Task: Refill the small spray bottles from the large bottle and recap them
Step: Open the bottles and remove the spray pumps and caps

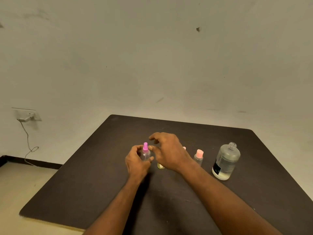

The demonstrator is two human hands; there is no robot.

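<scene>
Now your left hand point(135, 162) wraps the light, slick pink-capped bottle point(145, 154) mid-table; keep gripping its body while your right hand point(166, 150), fingers loosely spread and empty, takes the cap point(145, 147).

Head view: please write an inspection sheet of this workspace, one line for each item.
Surface: dark table, set against a pale wall.
Job's things: pink-capped spray bottle upright; peach-capped spray bottle upright and capped; large bottle upright, uncapped, partly filled with clear liquid; a small yellowish bottle and another peach cap are mostly hidden behind the right hand.
Clutter: nothing seen.
Hands: left hand grips the pink-capped spray bottle; right hand hovers beside its cap, fingers loosely curled, holding nothing.
Cables: a cord hangs from the wall socket to the floor.
Surroundings: scuffed wall, light floor, dark skirting.
</scene>
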